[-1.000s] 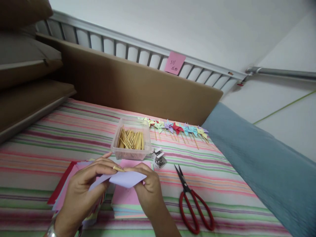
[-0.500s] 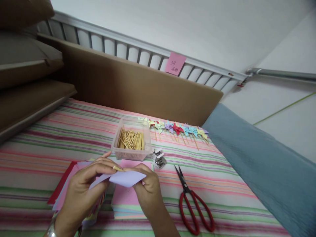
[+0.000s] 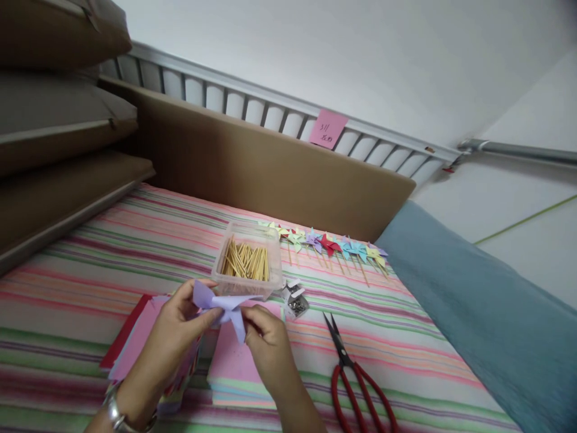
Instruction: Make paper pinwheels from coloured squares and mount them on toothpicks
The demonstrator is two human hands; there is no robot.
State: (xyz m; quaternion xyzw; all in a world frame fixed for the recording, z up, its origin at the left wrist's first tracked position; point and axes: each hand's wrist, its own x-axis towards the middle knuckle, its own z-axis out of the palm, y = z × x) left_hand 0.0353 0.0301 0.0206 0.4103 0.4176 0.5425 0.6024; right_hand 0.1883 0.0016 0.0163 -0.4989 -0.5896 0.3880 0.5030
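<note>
A purple paper pinwheel [image 3: 225,305] is held up between both hands, its folded blades spread. My left hand [image 3: 184,319] pinches it from the left, thumb in front. My right hand [image 3: 265,334] grips its right side with closed fingers; whether a stick is in there too is hidden. Just beneath lies a stack of pastel paper squares [image 3: 234,364], pink on top. To the left, under my left forearm, is a loose pile of coloured paper [image 3: 139,337]. Behind the hands stands a clear plastic box [image 3: 274,264] of thin wooden sticks [image 3: 246,261].
Red-handled scissors [image 3: 347,361] lie on the right of the striped cloth [image 3: 90,264]. A small bag of metal pins [image 3: 296,300] sits beside the box. Finished pinwheels [image 3: 331,245] line the back near a cardboard panel [image 3: 252,162]. Brown packages [image 3: 58,192] are stacked at left.
The purple paper has turned from edge-on to showing its pinwheel blades. Both hands have shifted their hold on it. The whole view has moved slightly.
</note>
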